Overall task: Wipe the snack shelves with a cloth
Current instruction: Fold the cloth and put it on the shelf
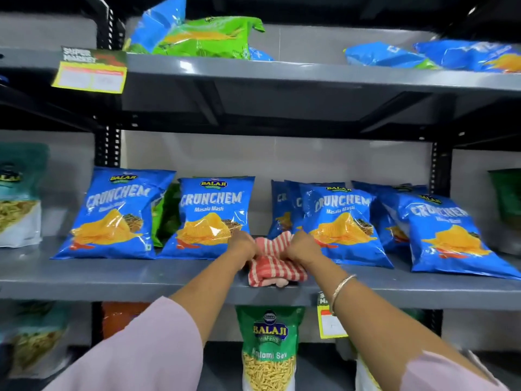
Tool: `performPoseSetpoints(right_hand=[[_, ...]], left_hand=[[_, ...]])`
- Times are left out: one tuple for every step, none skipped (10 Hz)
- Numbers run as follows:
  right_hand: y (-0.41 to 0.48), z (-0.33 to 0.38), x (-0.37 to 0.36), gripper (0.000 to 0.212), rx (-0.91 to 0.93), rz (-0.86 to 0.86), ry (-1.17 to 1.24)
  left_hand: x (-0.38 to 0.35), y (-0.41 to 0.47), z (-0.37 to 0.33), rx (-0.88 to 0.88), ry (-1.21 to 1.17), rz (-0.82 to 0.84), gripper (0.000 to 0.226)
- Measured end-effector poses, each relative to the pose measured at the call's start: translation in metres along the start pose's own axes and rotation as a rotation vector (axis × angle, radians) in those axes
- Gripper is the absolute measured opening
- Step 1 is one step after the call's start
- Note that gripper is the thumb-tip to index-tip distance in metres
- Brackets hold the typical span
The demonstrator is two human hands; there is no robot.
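A red-and-white striped cloth (275,265) lies bunched on the grey middle shelf (112,277), in the gap between two blue chip bags. My left hand (244,246) grips the cloth's left side and my right hand (303,246) grips its right side. Part of the cloth hangs over the shelf's front edge. A bangle sits on my right wrist.
Blue Crunchem bags (210,218) (342,224) lean along the middle shelf on both sides of the cloth. More blue and green bags (203,38) lie on the upper shelf. A green sev pack (269,348) stands below. Yellow price tags (90,71) hang from shelf edges.
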State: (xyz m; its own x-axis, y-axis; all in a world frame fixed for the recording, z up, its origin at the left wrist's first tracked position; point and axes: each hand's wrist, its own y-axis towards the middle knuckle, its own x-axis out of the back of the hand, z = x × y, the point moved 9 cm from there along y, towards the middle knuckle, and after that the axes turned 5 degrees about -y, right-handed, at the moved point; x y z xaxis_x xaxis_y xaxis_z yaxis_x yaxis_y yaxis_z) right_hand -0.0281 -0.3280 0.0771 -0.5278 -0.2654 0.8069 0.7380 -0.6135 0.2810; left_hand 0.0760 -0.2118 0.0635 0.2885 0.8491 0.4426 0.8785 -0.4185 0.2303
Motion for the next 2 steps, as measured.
performPoseSetpoints(right_hand=[[0.001, 0.001, -0.009, 0.03, 0.017, 0.022, -0.129], [-0.005, 0.008, 0.004, 0.032, 0.039, -0.055, -0.222]], left_hand=[[-0.003, 0.01, 0.011, -0.043, 0.24, -0.028, 0.02], [-0.002, 0.007, 0.005, -0.109, 0.361, -0.085, 0.018]])
